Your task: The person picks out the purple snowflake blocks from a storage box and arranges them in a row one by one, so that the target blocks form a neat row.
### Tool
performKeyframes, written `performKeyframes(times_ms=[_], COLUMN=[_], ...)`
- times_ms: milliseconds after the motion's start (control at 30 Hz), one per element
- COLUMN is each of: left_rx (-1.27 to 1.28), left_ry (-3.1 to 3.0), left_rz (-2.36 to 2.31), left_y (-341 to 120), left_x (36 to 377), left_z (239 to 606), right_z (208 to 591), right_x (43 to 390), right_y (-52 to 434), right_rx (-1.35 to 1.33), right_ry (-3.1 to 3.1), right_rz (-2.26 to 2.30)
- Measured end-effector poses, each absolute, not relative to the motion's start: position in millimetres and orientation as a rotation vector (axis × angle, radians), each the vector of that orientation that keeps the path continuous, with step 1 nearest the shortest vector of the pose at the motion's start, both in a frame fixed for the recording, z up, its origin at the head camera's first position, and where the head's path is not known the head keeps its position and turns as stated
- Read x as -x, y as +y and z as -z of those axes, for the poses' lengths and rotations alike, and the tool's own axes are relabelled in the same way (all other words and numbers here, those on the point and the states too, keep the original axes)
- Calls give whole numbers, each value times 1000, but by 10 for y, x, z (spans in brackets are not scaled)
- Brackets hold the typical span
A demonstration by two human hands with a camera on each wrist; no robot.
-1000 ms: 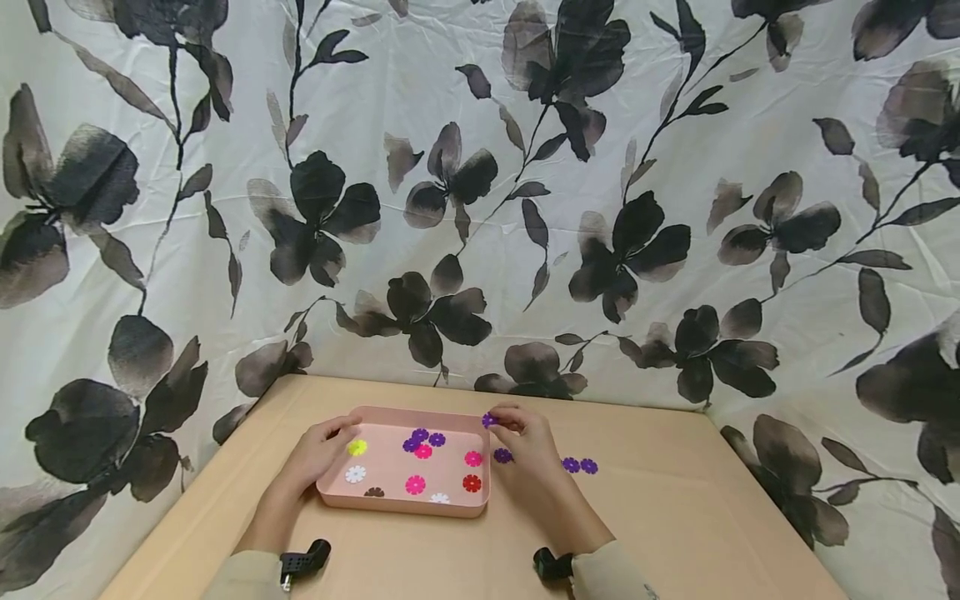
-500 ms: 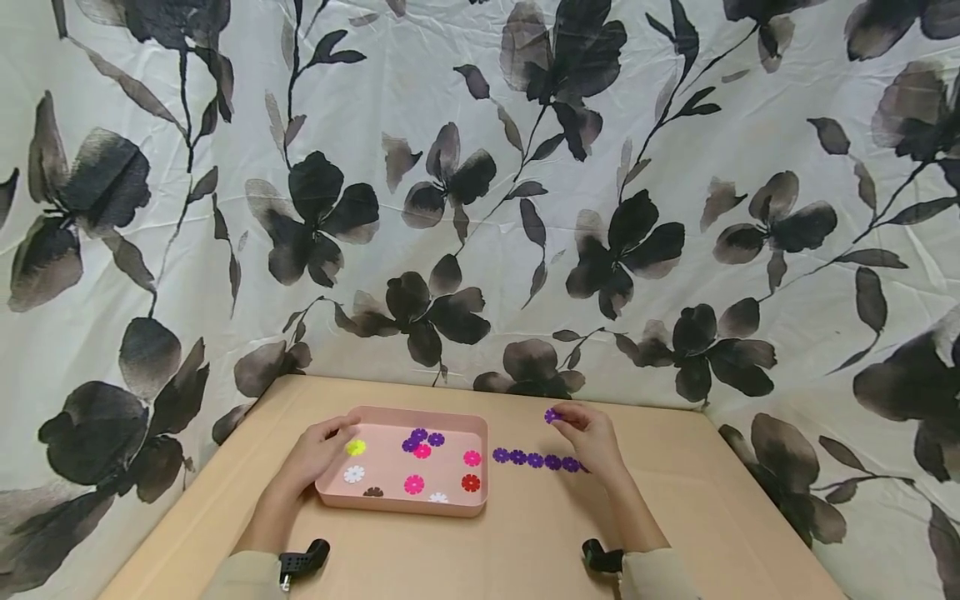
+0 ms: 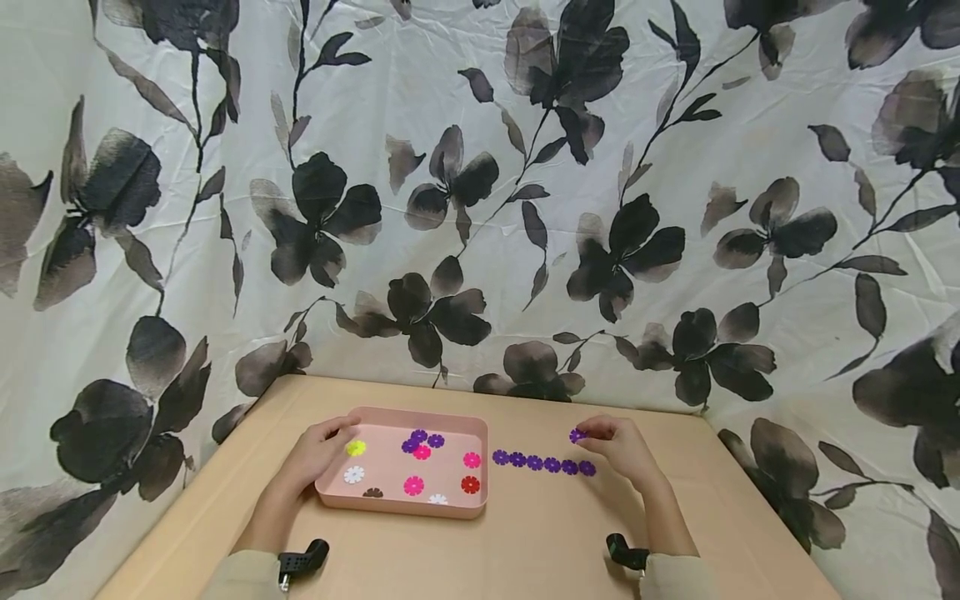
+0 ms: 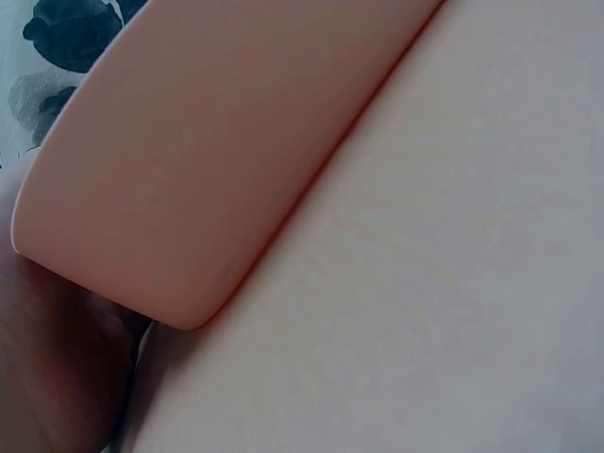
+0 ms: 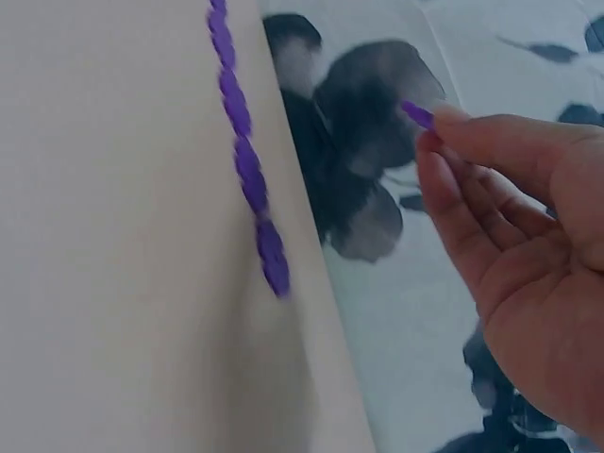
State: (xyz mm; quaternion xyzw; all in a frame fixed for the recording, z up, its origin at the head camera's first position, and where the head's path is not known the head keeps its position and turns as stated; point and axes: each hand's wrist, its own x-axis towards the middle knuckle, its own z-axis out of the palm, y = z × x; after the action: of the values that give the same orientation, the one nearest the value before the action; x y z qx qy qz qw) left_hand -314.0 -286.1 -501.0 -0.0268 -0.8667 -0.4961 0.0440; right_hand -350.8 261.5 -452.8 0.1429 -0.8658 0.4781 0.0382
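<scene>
In the head view my left hand (image 3: pixel 313 454) holds the left side of a shallow pink tray (image 3: pixel 401 507), fingers at its rim. The left wrist view shows the tray's outer wall (image 4: pixel 189 160) close up, with part of the hand against it. My right hand (image 3: pixel 621 450) pinches a purple flower-shaped disc (image 3: pixel 576 436) between thumb and fingertips, raised above the table. Just below it lies a straight row of purple flower discs (image 3: pixel 552 465), running right from the tray. In the right wrist view the pinched disc (image 5: pixel 417 115) appears edge-on, apart from the row.
Inside the tray lie several loose discs: a purple cluster (image 3: pixel 419 435), pink (image 3: pixel 413 486), red (image 3: pixel 470 484), yellow (image 3: pixel 356 448), white (image 3: pixel 354 474) and brown (image 3: pixel 373 492). A floral cloth (image 3: pixel 525 250) hangs behind the tan table (image 3: pixel 712 500).
My right hand has moved right with the purple disc, from beside the tray's right rim to above the row's right end. The left hand has stayed at the tray.
</scene>
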Motion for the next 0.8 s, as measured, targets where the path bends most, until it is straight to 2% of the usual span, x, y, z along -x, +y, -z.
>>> performKeyframes(times_ms=[233, 800], left_rx=[80, 71], left_ry=[-2648, -2649], left_rz=[1512, 1539], left_y=[-2862, -2841], left_x=[3141, 3117], left_z=[4991, 4983], right_z=[4537, 4655], right_x=[3509, 3425], right_y=[2821, 3086], right_rx=[-404, -355], right_ry=[-2765, -2884], right_rz=[-1311, -1315])
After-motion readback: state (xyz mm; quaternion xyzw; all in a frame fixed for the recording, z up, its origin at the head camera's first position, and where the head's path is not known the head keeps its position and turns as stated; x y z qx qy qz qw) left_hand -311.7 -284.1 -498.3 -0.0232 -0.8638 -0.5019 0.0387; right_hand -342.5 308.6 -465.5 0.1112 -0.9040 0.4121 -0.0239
